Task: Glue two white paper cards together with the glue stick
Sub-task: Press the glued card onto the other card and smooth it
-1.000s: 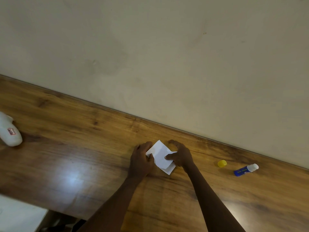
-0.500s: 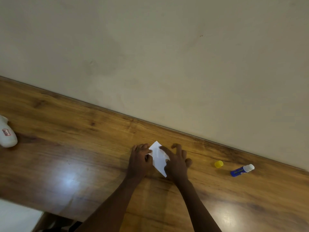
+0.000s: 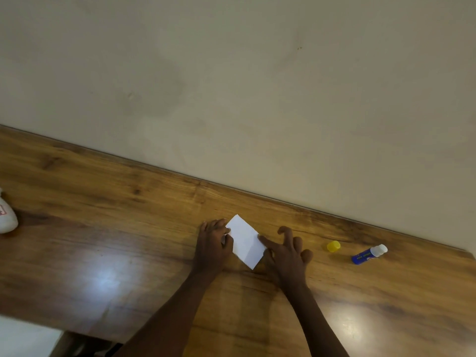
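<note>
Pale plaster wall (image 3: pixel 231 86) runs behind a brown wooden tabletop (image 3: pixel 103 228). The white paper cards (image 3: pixel 244 240) lie flat on the wood close to the wall, turned like a diamond. I cannot tell the two sheets apart and see only a faint line across the near half. My left grip (image 3: pixel 212 247) sits at the left edge of the cards, fingers curled, pinching that edge. My right grip (image 3: pixel 286 256) is at the right edge of the cards, wide and holding nothing, fingers spread, with the straight forefinger touching the paper. Right of the cards and well apart from them, a yellow cap (image 3: pixel 333 246) sits on the wood. Further right, the blue glue stick (image 3: pixel 368 254) lies on its side, uncapped, its white tip pointing away from the cards. Far left of the cards, a white bottle (image 3: pixel 6 215) is cut off by the edge of view.
</note>
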Demonstrator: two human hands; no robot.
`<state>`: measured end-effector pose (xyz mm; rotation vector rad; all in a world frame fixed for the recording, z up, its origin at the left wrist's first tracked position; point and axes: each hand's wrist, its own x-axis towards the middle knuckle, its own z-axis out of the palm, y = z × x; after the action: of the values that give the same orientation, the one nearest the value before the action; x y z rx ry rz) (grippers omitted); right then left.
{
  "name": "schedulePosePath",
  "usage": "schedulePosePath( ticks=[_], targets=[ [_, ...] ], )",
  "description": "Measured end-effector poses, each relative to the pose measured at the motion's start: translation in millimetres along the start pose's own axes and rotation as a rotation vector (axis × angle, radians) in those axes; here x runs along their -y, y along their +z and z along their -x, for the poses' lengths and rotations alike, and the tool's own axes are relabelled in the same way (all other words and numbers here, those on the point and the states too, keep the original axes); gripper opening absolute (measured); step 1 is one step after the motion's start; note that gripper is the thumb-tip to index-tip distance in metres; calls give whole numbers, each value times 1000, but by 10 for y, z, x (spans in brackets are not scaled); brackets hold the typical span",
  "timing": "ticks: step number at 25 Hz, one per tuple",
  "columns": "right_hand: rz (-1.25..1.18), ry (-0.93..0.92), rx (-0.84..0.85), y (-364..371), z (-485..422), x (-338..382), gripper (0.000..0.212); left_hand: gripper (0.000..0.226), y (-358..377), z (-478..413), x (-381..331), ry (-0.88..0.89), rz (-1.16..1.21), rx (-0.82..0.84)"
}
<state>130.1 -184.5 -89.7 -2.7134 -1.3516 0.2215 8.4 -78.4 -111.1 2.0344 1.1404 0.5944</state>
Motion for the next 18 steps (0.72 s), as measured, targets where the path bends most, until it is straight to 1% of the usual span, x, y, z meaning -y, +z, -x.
schedulePosePath(
  ticks=[2,3,7,10,14,18],
  targets=[
    [-34,48,-14,12,153,-82,38,25,-1,-2,-3,-13,5,-5],
    [-49,43,-8,23,212,-63,38,25,-4,0,-12,-20,10,-2],
    [-60,-119,11,132,434,151,38,27,-32,-3,-44,-50,27,1],
    [-64,-131,-9,128,427,163,40,29,-50,-16,-45,-67,33,7],
    [-42,-244,73,122,265,265,44,30,-68,-15,-50,-68,57,10],
    [-45,-277,104,123,33,415,42,30,-79,-12,-34,-47,74,19]
  ],
)
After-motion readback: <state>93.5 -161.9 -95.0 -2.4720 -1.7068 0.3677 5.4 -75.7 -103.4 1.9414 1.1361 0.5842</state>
